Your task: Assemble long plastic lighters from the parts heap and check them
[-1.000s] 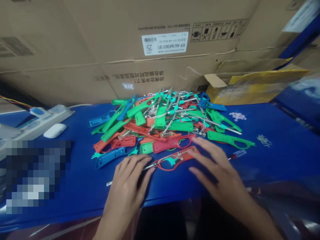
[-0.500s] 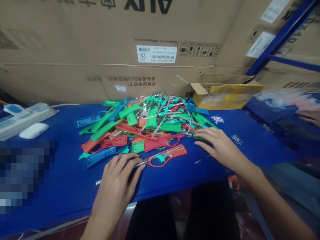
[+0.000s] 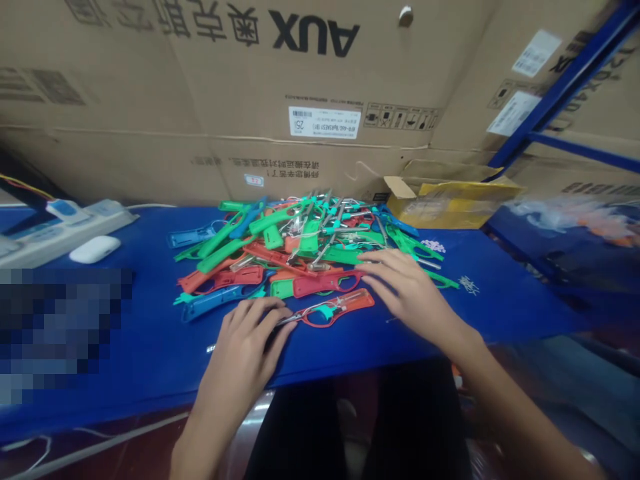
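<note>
The left hand [image 3: 247, 343], grip released, touches the metal tip of the red plastic lighter frame [image 3: 334, 311]. The right hand [image 3: 407, 290], also released, lies flat beside it.

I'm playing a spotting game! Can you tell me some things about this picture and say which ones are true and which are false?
1. The left hand touches the metal tip of a red piece. True.
2. The right hand holds a green piece up in the air. False: it lies flat and open at the edge of the pile.
3. The table is yellow. False: it is blue.
4. A white case lies left of the pile. True.
5. Cardboard boxes stand behind the pile. True.
</note>
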{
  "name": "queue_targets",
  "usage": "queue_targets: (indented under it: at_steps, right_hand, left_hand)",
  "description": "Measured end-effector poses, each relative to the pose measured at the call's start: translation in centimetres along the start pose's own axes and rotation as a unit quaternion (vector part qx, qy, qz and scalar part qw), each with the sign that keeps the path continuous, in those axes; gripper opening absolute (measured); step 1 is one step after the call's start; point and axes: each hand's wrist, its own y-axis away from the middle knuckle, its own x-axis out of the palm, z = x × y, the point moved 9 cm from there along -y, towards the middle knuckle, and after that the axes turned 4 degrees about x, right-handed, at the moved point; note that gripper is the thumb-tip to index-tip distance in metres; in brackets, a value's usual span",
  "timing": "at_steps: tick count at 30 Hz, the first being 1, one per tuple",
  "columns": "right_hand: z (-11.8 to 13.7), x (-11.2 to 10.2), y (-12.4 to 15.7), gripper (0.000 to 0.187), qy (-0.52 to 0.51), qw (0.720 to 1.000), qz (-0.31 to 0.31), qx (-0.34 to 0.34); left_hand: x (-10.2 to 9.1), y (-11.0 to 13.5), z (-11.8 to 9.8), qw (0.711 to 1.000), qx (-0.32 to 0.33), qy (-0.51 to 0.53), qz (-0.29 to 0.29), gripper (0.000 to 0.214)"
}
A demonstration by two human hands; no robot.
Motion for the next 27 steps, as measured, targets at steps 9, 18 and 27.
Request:
queue_targets:
  at_steps: [9, 18, 27]
  right_hand:
    - [4.8, 6.3, -5.2, 0.016, 0.028, 0.985, 0.159, -0.065]
    - [-0.2, 4.9, -3.3, 0.010, 0.109, 0.984, 0.136, -0.018]
    - [-3.4, 3.6, -2.7, 0.020, 0.154, 0.988, 0.031, 0.003]
  left_hand:
    - [-0.9, 0.3, -0.1, 0.999, -0.035, 0.011, -0.028, 0.026]
    - [-1.4, 0.4, 0.6, 0.998, -0.044, 0.012, -0.050, 0.028]
    - [1.5, -5.9, -1.0, 0.985, 0.062, -0.102, 0.124, 0.026]
